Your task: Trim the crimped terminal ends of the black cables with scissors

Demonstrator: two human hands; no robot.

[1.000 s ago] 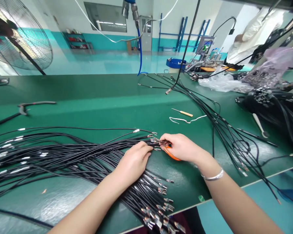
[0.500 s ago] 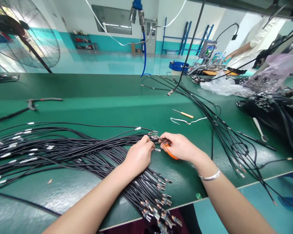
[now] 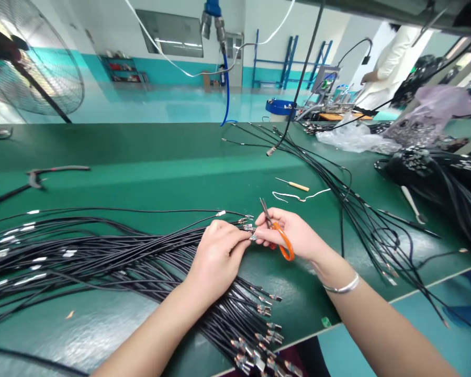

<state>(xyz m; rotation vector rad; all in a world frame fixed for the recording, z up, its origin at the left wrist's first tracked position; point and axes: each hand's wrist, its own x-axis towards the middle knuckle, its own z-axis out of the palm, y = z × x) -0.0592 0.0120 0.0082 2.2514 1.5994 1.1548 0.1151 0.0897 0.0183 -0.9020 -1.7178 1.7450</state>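
My left hand is closed in a pinch on a black cable close to its metal end connector. Scissors with orange handles are held in my right hand, their dark blades pointing up and away. The right thumb and fingertips meet near that same connector; whether they touch it is hard to tell. Under and left of my left hand lies a thick bundle of black cables with white labels. Several more cable ends with metal terminals fan out toward the table's front edge.
A yellow-handled pick and a white string lie beyond my right hand. More black cables stretch across the right side. Pliers rest at the left. A black cable hangs from above. A person in white stands behind the far side.
The scissors have turned from pointing at the cable end to pointing upward in my right hand. My right fingertips have come to the connector beside my left fingers. The view has shifted slightly.
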